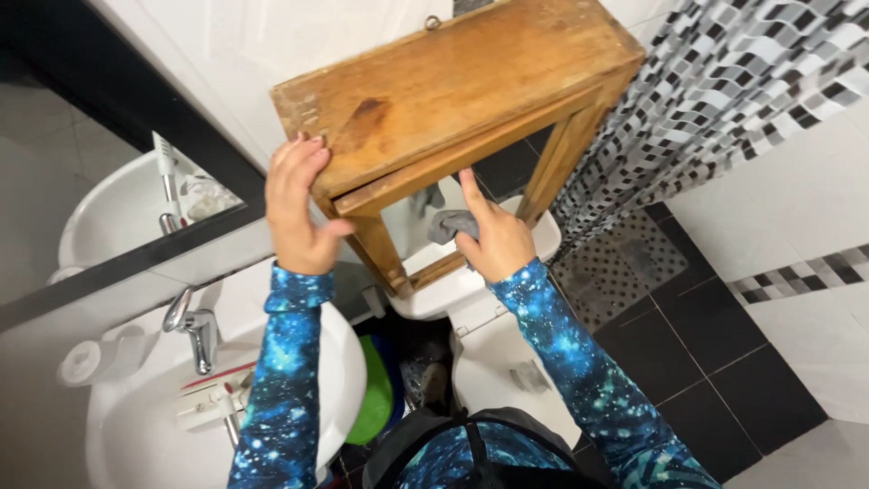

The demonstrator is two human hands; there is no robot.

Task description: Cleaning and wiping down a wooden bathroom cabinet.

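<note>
A worn wooden wall cabinet point(444, 86) with a mirrored door hangs on the white tiled wall above a toilet. My left hand point(297, 206) grips the cabinet's near left corner, fingers over its top edge. My right hand point(493, 237) presses a grey cloth point(450, 224) against the mirror door, with the index finger stretched up along the glass. Both sleeves are blue with a starry pattern.
A white sink point(145, 426) with a chrome tap point(195, 330) is at the lower left, under a large black-framed wall mirror point(109, 181). A white toilet point(498, 344) stands below the cabinet. A chequered shower curtain point(715, 100) hangs at the right. A green object point(376, 398) lies between sink and toilet.
</note>
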